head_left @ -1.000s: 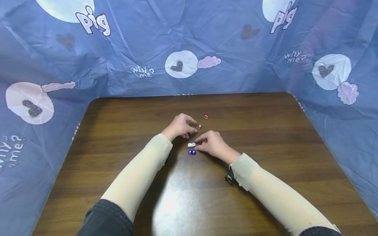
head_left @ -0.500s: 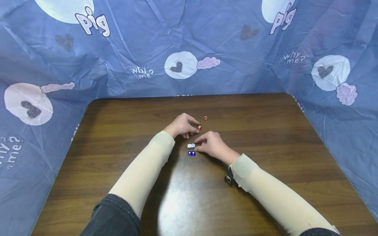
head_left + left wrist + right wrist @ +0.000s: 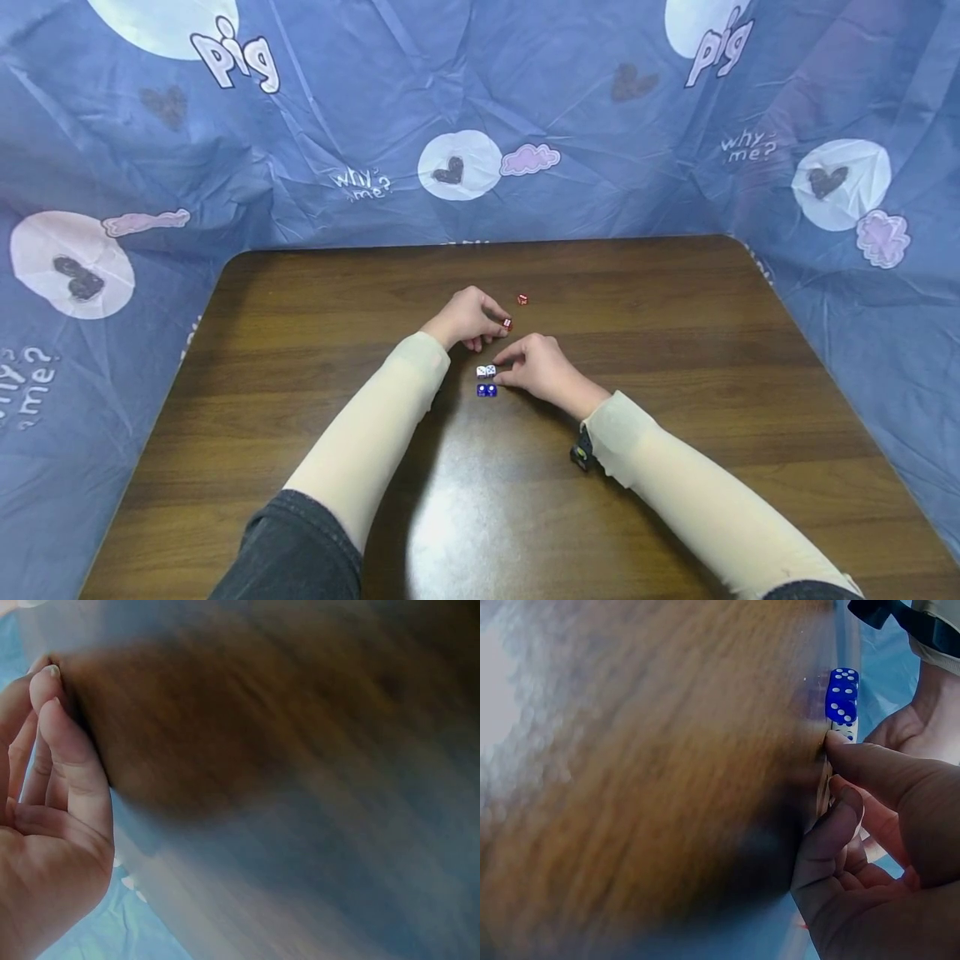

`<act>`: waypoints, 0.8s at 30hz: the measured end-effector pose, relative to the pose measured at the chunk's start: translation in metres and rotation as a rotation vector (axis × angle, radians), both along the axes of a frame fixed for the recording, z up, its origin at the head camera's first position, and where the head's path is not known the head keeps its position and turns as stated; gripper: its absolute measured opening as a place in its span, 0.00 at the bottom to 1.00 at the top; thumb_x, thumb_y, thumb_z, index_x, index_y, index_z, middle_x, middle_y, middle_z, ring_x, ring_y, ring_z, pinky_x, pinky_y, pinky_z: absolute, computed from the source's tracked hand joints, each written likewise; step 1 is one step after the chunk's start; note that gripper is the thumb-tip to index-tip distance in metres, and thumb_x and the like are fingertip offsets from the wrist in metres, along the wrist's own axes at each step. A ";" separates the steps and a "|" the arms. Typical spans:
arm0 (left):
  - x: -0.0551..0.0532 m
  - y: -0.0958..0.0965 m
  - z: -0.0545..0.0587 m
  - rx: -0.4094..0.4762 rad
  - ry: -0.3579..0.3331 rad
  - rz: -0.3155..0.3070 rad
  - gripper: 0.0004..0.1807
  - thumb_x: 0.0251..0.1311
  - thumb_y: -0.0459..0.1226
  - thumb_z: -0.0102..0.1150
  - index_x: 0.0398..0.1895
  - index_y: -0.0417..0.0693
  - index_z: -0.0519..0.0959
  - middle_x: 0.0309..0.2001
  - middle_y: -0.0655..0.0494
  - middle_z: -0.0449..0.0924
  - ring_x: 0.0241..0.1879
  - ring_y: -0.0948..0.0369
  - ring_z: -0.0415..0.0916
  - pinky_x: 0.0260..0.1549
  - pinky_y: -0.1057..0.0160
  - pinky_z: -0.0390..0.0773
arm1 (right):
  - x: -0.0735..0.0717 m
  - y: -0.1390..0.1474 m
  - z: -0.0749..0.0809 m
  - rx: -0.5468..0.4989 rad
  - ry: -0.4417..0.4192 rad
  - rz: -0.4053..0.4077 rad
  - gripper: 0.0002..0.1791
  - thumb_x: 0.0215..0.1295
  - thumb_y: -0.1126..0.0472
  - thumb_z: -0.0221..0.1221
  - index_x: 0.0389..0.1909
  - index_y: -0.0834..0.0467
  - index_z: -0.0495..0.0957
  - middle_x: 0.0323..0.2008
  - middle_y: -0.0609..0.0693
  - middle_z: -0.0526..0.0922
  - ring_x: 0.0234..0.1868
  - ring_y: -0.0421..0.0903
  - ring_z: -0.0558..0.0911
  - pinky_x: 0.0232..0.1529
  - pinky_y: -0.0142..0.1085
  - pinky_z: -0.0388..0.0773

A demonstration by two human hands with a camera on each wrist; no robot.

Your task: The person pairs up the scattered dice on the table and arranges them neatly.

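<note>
In the head view my left hand [image 3: 468,318] pinches a red die [image 3: 507,324] between thumb and forefinger, low over the table. A second red die [image 3: 522,299] lies just beyond it. Nearer to me, two white dice [image 3: 486,372] sit side by side, with two blue dice [image 3: 487,390] in a row directly in front of them. My right hand [image 3: 540,364] rests beside the white pair, thumb and forefinger apart with nothing between them. The right wrist view shows its thumb near a white die [image 3: 846,730] behind the blue dice [image 3: 842,696]. The left wrist view hides the red die behind fingers [image 3: 75,757].
All the dice lie around the middle of a brown wooden table [image 3: 675,300]. A blue patterned cloth [image 3: 315,125] hangs behind and along the sides. A black wrist device [image 3: 582,450] sits at the right cuff.
My left hand has moved slightly right and closed its thumb and forefinger on the nearer red die. My right hand and the white and blue dice have stayed put.
</note>
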State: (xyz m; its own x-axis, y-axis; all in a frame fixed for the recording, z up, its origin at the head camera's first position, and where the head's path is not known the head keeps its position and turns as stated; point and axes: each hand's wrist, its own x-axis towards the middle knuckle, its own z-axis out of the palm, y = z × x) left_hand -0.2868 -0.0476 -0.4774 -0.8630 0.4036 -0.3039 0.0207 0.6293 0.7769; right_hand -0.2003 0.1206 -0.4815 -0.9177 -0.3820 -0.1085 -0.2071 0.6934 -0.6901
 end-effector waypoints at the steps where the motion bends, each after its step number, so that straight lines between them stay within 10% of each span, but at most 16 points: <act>1: 0.000 0.000 0.000 -0.002 0.002 0.002 0.12 0.60 0.34 0.74 0.47 0.46 0.89 0.20 0.48 0.83 0.11 0.60 0.76 0.11 0.63 0.80 | 0.000 0.000 0.000 0.001 -0.001 0.000 0.12 0.56 0.59 0.77 0.41 0.55 0.90 0.17 0.42 0.79 0.20 0.38 0.74 0.20 0.32 0.71; 24: 0.014 -0.014 0.004 0.014 0.070 0.017 0.08 0.61 0.36 0.73 0.43 0.45 0.89 0.16 0.49 0.81 0.10 0.60 0.75 0.10 0.63 0.79 | 0.001 -0.001 0.002 -0.003 0.006 0.003 0.12 0.55 0.59 0.77 0.41 0.55 0.90 0.15 0.42 0.79 0.18 0.37 0.74 0.20 0.31 0.70</act>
